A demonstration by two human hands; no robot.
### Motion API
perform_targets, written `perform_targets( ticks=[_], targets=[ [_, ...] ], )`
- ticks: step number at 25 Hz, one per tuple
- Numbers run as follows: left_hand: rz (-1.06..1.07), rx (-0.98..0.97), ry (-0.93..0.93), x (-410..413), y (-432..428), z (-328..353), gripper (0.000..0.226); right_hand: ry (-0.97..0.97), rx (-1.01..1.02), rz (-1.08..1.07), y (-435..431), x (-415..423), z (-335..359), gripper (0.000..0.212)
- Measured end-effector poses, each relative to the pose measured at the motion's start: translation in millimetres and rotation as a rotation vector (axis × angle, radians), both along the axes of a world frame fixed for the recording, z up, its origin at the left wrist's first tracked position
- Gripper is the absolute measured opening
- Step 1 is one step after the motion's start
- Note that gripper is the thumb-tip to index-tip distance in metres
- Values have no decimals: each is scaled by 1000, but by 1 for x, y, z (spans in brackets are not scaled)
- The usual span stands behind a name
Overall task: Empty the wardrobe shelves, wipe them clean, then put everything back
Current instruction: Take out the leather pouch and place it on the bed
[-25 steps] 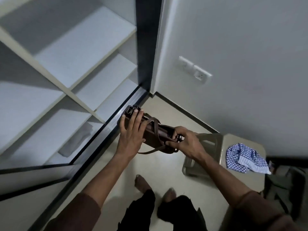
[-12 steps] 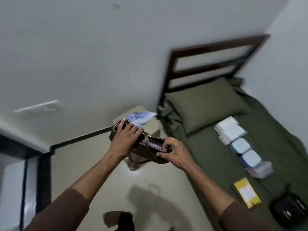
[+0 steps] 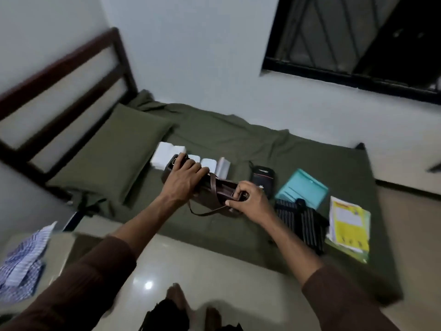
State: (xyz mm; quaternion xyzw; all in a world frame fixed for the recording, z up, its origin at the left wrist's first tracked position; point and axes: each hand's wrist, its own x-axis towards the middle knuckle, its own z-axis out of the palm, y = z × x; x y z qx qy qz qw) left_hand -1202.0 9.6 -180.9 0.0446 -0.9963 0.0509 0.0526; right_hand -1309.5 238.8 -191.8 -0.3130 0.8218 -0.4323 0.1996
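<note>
I hold a dark brown leather bag (image 3: pixel 220 191) over the green bed (image 3: pixel 262 144). My left hand (image 3: pixel 185 175) grips its left end from above. My right hand (image 3: pixel 248 201) is closed on its right end near the clasp. The strap (image 3: pixel 205 212) hangs in a loop below. Behind the bag lies a row of white folded items (image 3: pixel 164 155). A black pouch (image 3: pixel 262 176), a teal folder (image 3: pixel 303 188), a dark striped cloth (image 3: pixel 303 219) and a yellow booklet (image 3: pixel 349 222) lie to the right on the bed. The wardrobe is out of view.
A green pillow (image 3: pixel 112 154) lies by the dark wooden headboard (image 3: pixel 64 77). A blue checked cloth (image 3: pixel 22 261) sits on a stool at lower left. A dark window (image 3: pixel 353 37) is set in the far wall. My bare feet (image 3: pixel 176 295) stand on glossy floor tiles.
My view has swung right from the wardrobe shelves, past the stool, to the bed. Both hands kept hold of the brown bag and carried it over the mattress.
</note>
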Motion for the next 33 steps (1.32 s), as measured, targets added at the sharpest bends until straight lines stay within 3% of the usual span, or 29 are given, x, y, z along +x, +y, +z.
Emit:
perform_targets(
  ticks=[6,9,11,15,18,21,24,28,33],
  targets=[
    [-306,65,-24,-132,75,-40,64,-49,32,-295,97,-55,-31,31],
    [-325,173,11,-178,93,-68,75,-79,102,-429,114,-81,-62,33],
    [-190,325,-21,-202,94,-88,86,-102,178,-509,111,-99,-82,33],
    [273,936,-271,-231,86,-137,76,-187,254,-604,87,-132,-119,29],
    [422,1260,-506,-247,86,-163,51,-299,237,-635,54,-155,-143,30],
    [444,1437,-452,-268,79,-198,47,-350,185,-594,11,-181,-173,27],
    [553,1421,-377,-298,61,-222,46,-343,125,-504,-28,-214,-192,23],
    [539,1270,-340,-340,28,-253,42,-442,136,-369,-59,-253,-231,16],
    [496,1112,-420,-344,0,-311,67,-534,228,-109,-81,-270,-302,28]
  ],
)
